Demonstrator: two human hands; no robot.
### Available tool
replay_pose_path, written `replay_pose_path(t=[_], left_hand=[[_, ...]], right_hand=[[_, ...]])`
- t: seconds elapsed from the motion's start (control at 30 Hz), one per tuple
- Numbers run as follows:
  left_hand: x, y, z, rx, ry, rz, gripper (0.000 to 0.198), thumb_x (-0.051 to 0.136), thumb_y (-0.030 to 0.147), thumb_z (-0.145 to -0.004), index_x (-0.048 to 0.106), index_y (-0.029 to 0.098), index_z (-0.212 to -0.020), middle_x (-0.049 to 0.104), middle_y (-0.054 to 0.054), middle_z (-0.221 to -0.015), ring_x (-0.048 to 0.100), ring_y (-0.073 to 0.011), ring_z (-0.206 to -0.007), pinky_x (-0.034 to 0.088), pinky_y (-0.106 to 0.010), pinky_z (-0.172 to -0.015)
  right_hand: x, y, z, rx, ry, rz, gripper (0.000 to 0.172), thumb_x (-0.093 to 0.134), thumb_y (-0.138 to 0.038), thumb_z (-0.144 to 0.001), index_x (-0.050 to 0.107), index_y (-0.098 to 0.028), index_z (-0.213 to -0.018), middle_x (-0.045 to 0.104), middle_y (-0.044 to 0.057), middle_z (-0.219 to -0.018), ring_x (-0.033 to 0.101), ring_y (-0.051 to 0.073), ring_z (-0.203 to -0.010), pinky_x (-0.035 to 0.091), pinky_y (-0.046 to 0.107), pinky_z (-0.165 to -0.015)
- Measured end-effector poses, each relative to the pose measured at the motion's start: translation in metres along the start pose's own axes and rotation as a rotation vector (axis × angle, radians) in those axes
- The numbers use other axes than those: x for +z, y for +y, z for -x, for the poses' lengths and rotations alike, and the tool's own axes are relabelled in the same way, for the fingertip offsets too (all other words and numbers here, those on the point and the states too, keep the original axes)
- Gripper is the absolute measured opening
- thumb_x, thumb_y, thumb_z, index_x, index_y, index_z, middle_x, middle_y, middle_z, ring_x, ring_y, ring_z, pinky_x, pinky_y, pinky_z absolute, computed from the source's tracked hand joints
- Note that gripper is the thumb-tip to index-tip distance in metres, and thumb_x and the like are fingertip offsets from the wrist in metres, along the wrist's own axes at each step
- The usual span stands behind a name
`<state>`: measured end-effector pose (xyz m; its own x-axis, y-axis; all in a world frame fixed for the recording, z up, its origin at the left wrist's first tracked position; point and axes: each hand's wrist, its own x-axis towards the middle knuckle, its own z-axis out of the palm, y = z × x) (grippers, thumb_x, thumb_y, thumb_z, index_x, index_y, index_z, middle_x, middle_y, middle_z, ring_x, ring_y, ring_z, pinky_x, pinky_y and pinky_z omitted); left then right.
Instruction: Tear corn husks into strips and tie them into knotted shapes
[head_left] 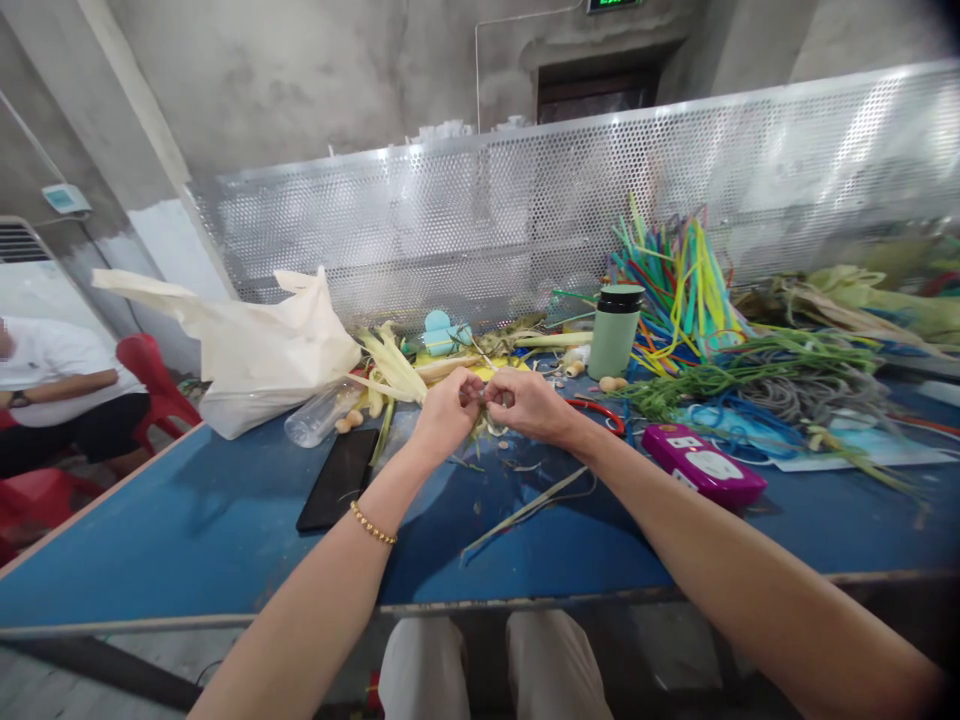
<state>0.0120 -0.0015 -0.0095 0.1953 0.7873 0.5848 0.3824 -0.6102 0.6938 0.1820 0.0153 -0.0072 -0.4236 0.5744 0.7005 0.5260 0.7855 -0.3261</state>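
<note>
My left hand (448, 405) and my right hand (531, 402) meet over the middle of the blue table (247, 530), fingertips almost touching. Thumb and forefinger are pinched on each. Something small and pale seems to lie between the fingertips, too small and covered to name. Shed bits are scattered under the hands. Left of them are a pale corn husk (397, 372), several peanuts (349, 421) and a black phone-like slab (337, 482). A thin dry stalk (517, 518) lies nearer the front edge. To the right is a red cord (606, 415).
A cream cloth bag (274, 350) and clear bottle (311, 418) stand at left. On the right are a green tumbler (615, 335), a purple box with sockets (705, 465), coloured strips (686, 290) and green stems (750, 365). Behind runs a perforated metal screen (420, 235). A person (64, 385) sits far left.
</note>
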Motion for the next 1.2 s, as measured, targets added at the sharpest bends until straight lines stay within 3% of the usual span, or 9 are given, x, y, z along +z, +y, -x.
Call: replay_pose_path(t=[0.2,0.4,0.5,0.6,0.8,0.87,0.97,1.2], left_hand=[[-0.002,0.001,0.000,-0.013,-0.007,-0.231,0.010,0.061,0.007,-0.078,0.064,0.016,-0.076,0.066,-0.001,-0.072,0.057,-0.0135,-0.066,0.043,-0.026,-0.067],[0.001,-0.008,0.000,0.102,-0.018,-0.155,0.007,0.058,0.014,-0.085,0.064,0.017,-0.086,0.068,-0.001,-0.077,0.059,-0.0139,-0.070,0.045,-0.025,-0.068],[0.001,-0.012,0.000,0.119,-0.038,-0.140,0.008,0.056,0.018,-0.087,0.064,0.018,-0.089,0.067,-0.001,-0.077,0.059,-0.0144,-0.070,0.045,-0.025,-0.068],[0.000,-0.011,-0.001,0.121,-0.042,-0.143,0.008,0.056,0.018,-0.087,0.064,0.018,-0.089,0.067,-0.001,-0.079,0.059,-0.0148,-0.073,0.045,-0.025,-0.068],[-0.001,-0.003,0.000,0.135,-0.051,-0.170,0.007,0.056,0.013,-0.084,0.062,0.017,-0.085,0.064,-0.001,-0.076,0.056,-0.0145,-0.072,0.043,-0.025,-0.069],[-0.001,-0.003,0.000,0.140,-0.053,-0.170,0.008,0.055,0.013,-0.084,0.062,0.017,-0.085,0.064,-0.001,-0.077,0.056,-0.0148,-0.073,0.044,-0.026,-0.070],[-0.001,-0.004,0.000,0.154,-0.047,-0.165,0.008,0.055,0.014,-0.085,0.063,0.017,-0.086,0.067,-0.002,-0.082,0.058,-0.0156,-0.077,0.045,-0.027,-0.072],[0.002,-0.010,-0.002,0.146,-0.029,-0.164,0.013,0.058,0.012,-0.084,0.066,0.017,-0.093,0.069,-0.003,-0.081,0.061,-0.0163,-0.076,0.049,-0.028,-0.074]], right_hand=[[-0.005,-0.004,-0.001,0.052,-0.023,0.002,0.009,0.057,-0.015,-0.070,0.065,-0.015,-0.066,0.060,0.000,-0.062,0.047,0.010,-0.056,0.034,0.024,-0.059],[-0.010,0.000,-0.004,0.280,-0.106,-0.215,0.022,0.058,-0.028,-0.075,0.073,-0.012,-0.076,0.061,0.000,-0.059,0.048,0.011,-0.055,0.033,0.024,-0.054],[-0.009,0.002,-0.004,0.298,-0.178,-0.383,0.026,0.059,-0.034,-0.074,0.073,-0.012,-0.075,0.058,0.000,-0.058,0.046,0.010,-0.053,0.031,0.024,-0.052],[-0.009,0.000,-0.004,0.342,-0.169,-0.448,0.023,0.062,-0.035,-0.071,0.069,-0.013,-0.072,0.053,-0.003,-0.053,0.043,0.009,-0.049,0.031,0.023,-0.049],[-0.011,-0.004,-0.004,0.397,-0.012,-0.300,0.013,0.058,-0.021,-0.067,0.064,-0.015,-0.076,0.057,-0.003,-0.054,0.047,0.009,-0.045,0.035,0.023,-0.047],[-0.012,-0.005,-0.004,0.378,-0.046,-0.288,0.020,0.056,-0.019,-0.068,0.065,-0.015,-0.084,0.058,-0.004,-0.055,0.047,0.009,-0.044,0.035,0.023,-0.047],[-0.011,-0.006,-0.003,0.332,-0.108,-0.289,0.015,0.055,-0.022,-0.072,0.066,-0.015,-0.079,0.055,-0.004,-0.052,0.047,0.009,-0.043,0.035,0.023,-0.048],[-0.013,-0.013,-0.003,0.399,-0.028,-0.206,0.006,0.056,-0.019,-0.067,0.060,-0.018,-0.072,0.054,-0.005,-0.047,0.050,0.011,-0.041,0.038,0.022,-0.047]])
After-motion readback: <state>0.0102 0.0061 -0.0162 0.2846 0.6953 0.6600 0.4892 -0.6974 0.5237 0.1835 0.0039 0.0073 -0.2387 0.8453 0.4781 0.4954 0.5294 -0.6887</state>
